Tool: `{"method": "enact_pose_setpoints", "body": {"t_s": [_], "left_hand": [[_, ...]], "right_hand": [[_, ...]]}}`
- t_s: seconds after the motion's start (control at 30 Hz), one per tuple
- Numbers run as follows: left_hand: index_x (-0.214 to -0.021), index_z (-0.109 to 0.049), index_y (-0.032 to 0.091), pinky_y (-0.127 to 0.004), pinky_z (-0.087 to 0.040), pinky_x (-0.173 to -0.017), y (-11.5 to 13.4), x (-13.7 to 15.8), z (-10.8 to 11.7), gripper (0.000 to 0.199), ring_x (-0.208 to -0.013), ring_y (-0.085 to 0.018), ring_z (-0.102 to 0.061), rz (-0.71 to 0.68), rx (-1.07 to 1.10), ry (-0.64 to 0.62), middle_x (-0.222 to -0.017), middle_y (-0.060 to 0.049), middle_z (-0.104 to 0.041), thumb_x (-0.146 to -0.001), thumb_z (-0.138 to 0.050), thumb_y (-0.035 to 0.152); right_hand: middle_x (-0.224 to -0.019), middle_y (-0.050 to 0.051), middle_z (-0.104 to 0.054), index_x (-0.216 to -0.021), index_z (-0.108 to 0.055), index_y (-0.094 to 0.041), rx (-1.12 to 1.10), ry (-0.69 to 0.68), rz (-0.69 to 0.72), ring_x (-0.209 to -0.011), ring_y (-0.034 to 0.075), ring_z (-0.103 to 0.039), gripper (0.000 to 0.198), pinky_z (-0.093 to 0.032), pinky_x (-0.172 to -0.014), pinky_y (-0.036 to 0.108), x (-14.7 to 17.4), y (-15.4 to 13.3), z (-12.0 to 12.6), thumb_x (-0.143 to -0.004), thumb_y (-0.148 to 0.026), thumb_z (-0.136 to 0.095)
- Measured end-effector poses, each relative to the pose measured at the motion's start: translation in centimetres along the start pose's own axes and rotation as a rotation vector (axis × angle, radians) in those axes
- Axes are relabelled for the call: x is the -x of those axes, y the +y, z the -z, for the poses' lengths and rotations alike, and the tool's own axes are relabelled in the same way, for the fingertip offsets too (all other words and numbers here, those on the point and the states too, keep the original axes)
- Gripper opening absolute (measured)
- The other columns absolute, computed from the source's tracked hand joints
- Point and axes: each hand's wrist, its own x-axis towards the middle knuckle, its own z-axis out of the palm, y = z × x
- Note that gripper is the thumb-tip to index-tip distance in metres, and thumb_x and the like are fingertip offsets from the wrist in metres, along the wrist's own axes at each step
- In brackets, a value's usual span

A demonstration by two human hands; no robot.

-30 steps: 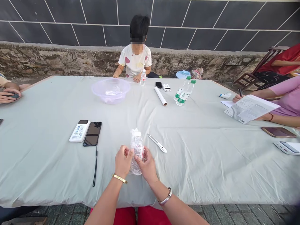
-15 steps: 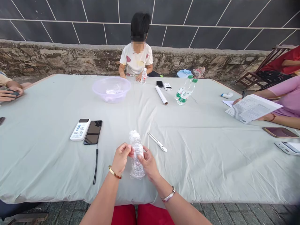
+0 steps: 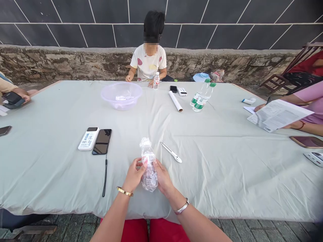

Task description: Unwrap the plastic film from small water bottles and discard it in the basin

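A small clear plastic bottle [image 3: 149, 179], wrapped in crinkled clear film, lies near the table's front edge with its top end pointing away from me. My left hand [image 3: 136, 171] grips its left side, thumb on the printed label. From the right, my right hand [image 3: 163, 174] holds the bottle, its thumb along the label's edge. Just right of the bottle lies a white utility knife [image 3: 171, 152]. To the left are a black smartphone [image 3: 102, 142] with a wrist strap [image 3: 105, 178] and a white power bank [image 3: 88, 138].
Farther back stand a translucent purple basin [image 3: 121, 97] holding clear film, a white roll [image 3: 175, 101], two green-capped water bottles [image 3: 201, 97] and a small bottle [image 3: 156, 81]. A person [image 3: 150, 60] sits opposite. At right, another person's hands hold papers [image 3: 279, 115]; someone sits at left.
My left fingers have moved from pinching the film at the bottle's upper left to gripping its side. The bottle has turned, and its label faces up more. The person at left has raised a dark device.
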Motion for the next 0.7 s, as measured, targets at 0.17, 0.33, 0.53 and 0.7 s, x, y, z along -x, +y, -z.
{"method": "enact_pose_setpoints", "body": {"t_s": [0.17,0.33,0.53,0.7], "left_hand": [[-0.107,-0.062,0.017,-0.031,-0.047,-0.084,-0.9,0.3,-1.3,0.042,-0.098,-0.022,-0.062,-0.061,0.131,-0.104,-0.107,-0.010,-0.067,-0.080,-0.061,0.050],[-0.108,-0.060,0.016,-0.034,-0.048,-0.077,-0.5,0.7,-1.1,0.050,-0.087,-0.023,-0.063,-0.128,-0.091,0.133,-0.103,-0.010,-0.068,-0.075,-0.063,0.053],[-0.109,-0.060,0.019,-0.033,-0.048,-0.071,-0.2,1.1,-0.9,0.050,-0.075,-0.020,-0.064,-0.169,-0.270,0.243,-0.100,-0.007,-0.069,-0.072,-0.068,0.051],[-0.106,-0.061,0.018,-0.032,-0.049,-0.078,-0.5,0.8,-0.2,0.046,-0.091,-0.022,-0.065,-0.040,0.106,0.103,-0.105,-0.009,-0.069,-0.073,-0.068,0.049]], "right_hand": [[-0.115,0.007,-0.067,-0.121,-0.060,-0.026,0.397,-0.076,0.148,-0.111,0.025,-0.060,0.053,-0.047,-0.095,0.041,-0.3,-0.5,0.7,-0.090,-0.062,-0.037],[-0.119,0.012,-0.061,-0.135,-0.046,-0.020,0.587,0.179,0.261,-0.096,0.023,-0.062,0.067,-0.051,-0.082,0.037,-0.9,-1.1,0.9,-0.086,-0.064,-0.039],[-0.066,0.000,-0.059,-0.081,-0.059,-0.019,0.569,0.260,0.242,-0.058,0.014,-0.053,0.034,-0.045,-0.057,0.026,-1.7,-1.5,-0.9,-0.079,-0.052,-0.054],[-0.048,-0.007,-0.044,-0.070,-0.048,-0.022,0.266,0.336,0.141,-0.042,0.010,-0.042,0.032,-0.036,-0.043,0.023,-2.6,-1.6,-0.2,-0.080,-0.052,-0.050]]}}
